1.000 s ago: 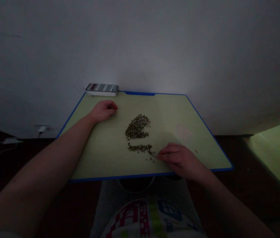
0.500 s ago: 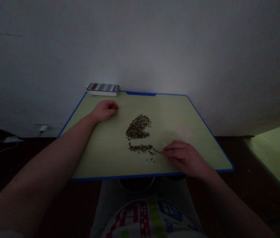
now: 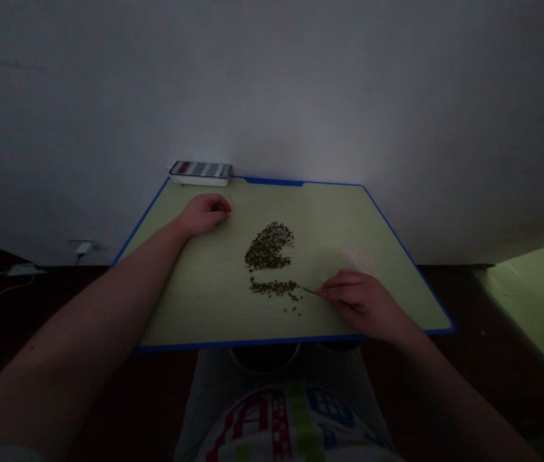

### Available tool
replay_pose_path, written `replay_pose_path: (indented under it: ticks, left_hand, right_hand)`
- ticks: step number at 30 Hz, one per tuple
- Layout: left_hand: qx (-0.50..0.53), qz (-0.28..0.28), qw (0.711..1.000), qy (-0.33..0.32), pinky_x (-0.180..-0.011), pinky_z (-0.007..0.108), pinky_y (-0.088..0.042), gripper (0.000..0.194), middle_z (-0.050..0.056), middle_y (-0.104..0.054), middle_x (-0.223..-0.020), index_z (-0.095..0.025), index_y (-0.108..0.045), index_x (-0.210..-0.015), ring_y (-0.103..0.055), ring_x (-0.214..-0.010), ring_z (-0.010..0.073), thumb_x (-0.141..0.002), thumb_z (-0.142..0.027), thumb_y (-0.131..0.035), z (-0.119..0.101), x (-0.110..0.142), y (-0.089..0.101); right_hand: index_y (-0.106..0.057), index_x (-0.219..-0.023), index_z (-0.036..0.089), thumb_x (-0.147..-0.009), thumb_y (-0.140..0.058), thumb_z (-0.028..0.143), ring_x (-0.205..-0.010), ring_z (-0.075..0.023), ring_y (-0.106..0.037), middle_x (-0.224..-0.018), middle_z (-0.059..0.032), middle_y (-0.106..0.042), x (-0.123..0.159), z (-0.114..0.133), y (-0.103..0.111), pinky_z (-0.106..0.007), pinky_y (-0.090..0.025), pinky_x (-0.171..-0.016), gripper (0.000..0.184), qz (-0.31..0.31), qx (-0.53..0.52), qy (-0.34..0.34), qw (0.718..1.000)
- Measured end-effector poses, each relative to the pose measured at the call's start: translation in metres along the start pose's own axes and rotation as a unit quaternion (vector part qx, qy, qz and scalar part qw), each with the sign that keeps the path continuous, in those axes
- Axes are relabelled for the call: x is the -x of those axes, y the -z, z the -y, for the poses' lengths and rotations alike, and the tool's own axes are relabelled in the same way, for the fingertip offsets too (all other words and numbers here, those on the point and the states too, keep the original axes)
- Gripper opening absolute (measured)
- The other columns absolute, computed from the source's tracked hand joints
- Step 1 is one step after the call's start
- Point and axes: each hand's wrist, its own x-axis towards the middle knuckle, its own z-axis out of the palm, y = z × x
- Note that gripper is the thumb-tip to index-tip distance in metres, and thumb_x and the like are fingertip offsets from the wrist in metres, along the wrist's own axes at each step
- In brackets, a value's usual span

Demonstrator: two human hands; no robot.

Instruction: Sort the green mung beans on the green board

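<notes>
Greenish-brown seeds (image 3: 268,250) sit heaped on the counter (image 3: 204,289), probably light and rolly, so the right hand (image 3: 363,303) with fingers (image 3: 333,289) pinching a thin tool (image 3: 309,290) by its rear seems sensible, left hand (image 3: 202,215) curled, grip unclear.

It looked to me like a dim room in a home: a pale, marked wall (image 3: 301,83) filled the frame's top, a plug (image 3: 85,248) sat low in it at left, and a blue-edged table (image 3: 330,212) stood mid-frame.

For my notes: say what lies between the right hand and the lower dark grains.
Head view: a thin tool in the right hand, pointing toward the lower dark grains.
</notes>
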Motion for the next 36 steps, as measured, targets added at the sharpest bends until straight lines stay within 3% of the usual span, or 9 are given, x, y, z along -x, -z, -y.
replay_pose_path:
  ticks: [36]
  left_hand:
    - [0.008, 0.007, 1.0, 0.007, -0.059, 0.027, -0.039, 0.023, 0.001, -0.056, -0.065, -0.015, -0.065, -0.079, -0.049, -0.061, 0.0137, -0.061, -0.029, -0.06, 0.001, -0.001, 0.0]
  right_hand:
    - [-0.071, -0.102, 0.02, -0.089, -0.05, 0.012, -0.081, -0.0176, -0.064, -0.09, -0.0071, -0.072, -0.019, 0.014, -0.008, -0.033, -0.052, -0.072, 0.027, 0.036, -0.057, 0.021, 0.997]
